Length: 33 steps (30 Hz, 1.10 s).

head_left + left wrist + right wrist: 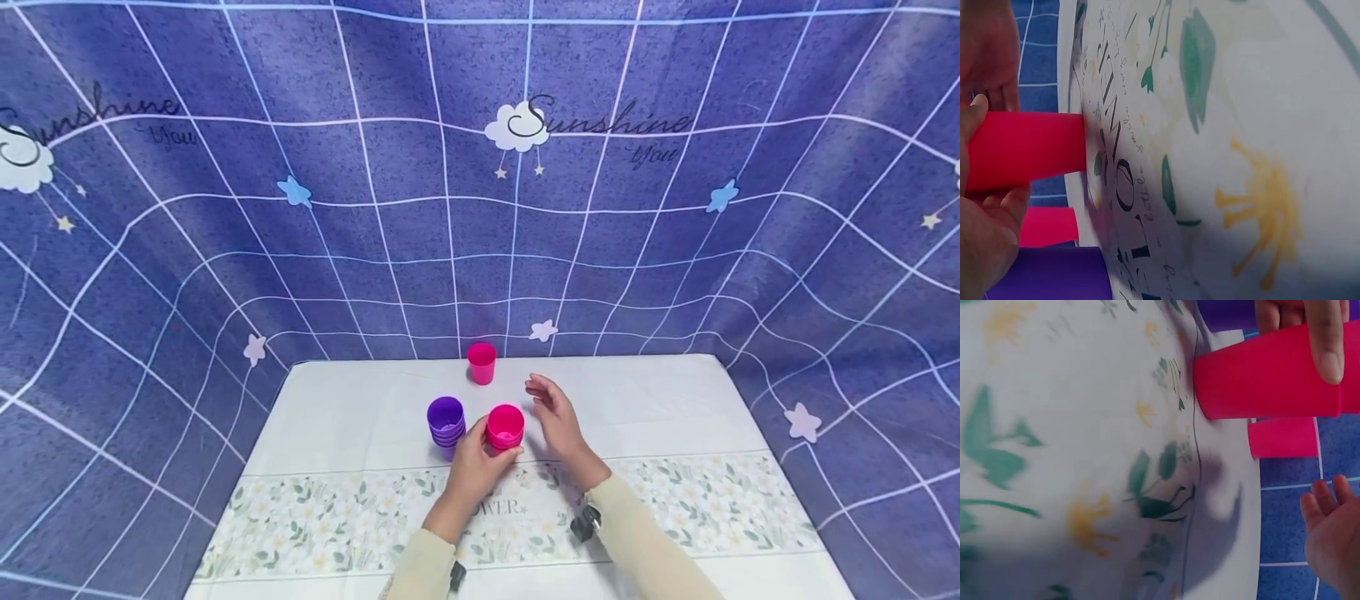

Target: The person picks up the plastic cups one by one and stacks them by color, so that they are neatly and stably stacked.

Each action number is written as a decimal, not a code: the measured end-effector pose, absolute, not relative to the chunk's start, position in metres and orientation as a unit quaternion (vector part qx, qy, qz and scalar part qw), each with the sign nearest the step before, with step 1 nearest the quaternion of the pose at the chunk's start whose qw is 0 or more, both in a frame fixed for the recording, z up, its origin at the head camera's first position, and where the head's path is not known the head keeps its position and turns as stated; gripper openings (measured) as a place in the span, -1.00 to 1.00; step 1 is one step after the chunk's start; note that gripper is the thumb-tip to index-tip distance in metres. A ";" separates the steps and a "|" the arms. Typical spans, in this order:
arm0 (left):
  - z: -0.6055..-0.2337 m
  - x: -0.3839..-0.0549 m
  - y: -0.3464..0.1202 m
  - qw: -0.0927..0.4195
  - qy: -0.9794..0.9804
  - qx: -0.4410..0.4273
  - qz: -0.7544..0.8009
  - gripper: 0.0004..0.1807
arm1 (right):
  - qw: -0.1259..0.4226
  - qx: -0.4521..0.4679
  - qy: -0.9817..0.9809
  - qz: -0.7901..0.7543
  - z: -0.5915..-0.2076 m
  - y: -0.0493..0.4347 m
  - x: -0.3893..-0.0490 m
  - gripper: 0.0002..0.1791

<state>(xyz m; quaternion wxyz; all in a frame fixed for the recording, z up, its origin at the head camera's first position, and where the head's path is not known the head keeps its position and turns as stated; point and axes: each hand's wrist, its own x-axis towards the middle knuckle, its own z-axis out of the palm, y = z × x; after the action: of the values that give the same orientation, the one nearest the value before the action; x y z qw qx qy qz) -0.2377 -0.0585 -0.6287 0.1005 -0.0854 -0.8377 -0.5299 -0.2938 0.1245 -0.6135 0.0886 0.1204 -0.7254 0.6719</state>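
My left hand [476,465] grips a small stack of pink cups [506,425], thumb at the near side and fingers around the left. In the right wrist view the stack [1260,378] stands upright on the table, the thumb lying along its side. To the right of the stack, my right hand [557,417] is held in the air with its fingers loosely bent and nothing in them. A stack of purple cups [446,421] stands just left of my left hand. Farther back, a single pink cup [482,363] stands upright near the table's far edge.
The table wears a white cloth [360,417] with a floral band [322,517] across its front part. A blue curtain [405,275] with a grid of lines, stars and clouds hangs behind the table and along both sides.
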 end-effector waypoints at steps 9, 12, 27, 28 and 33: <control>-0.631 -0.242 -0.054 0.080 -0.843 -0.088 -0.524 -0.29 | 0.068 0.086 -0.765 0.634 -0.618 0.110 -0.333 -0.49; -0.632 -0.241 -0.053 0.071 -0.845 -0.081 -0.525 -0.28 | 0.060 0.080 -0.777 0.621 -0.623 0.106 -0.344 -0.49; -0.630 -0.239 -0.056 0.077 -0.845 -0.077 -0.524 -0.26 | 0.015 0.081 -0.798 0.597 -0.622 0.087 -0.367 -0.32; -0.630 -0.238 -0.057 0.076 -0.845 -0.075 -0.524 -0.26 | 0.013 0.079 -0.800 0.594 -0.621 0.085 -0.368 -0.30; -0.629 -0.237 -0.059 0.075 -0.849 -0.071 -0.519 -0.26 | 0.013 0.081 -0.809 0.583 -0.618 0.076 -0.374 -0.22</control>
<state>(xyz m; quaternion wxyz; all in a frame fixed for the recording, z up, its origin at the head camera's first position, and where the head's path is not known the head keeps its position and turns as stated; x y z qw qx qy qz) -0.2366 -0.0586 -0.6287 0.0753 -0.0708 -0.8488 -0.5186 -0.3745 0.0761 -0.6183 0.0132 0.0811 -0.8087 0.5825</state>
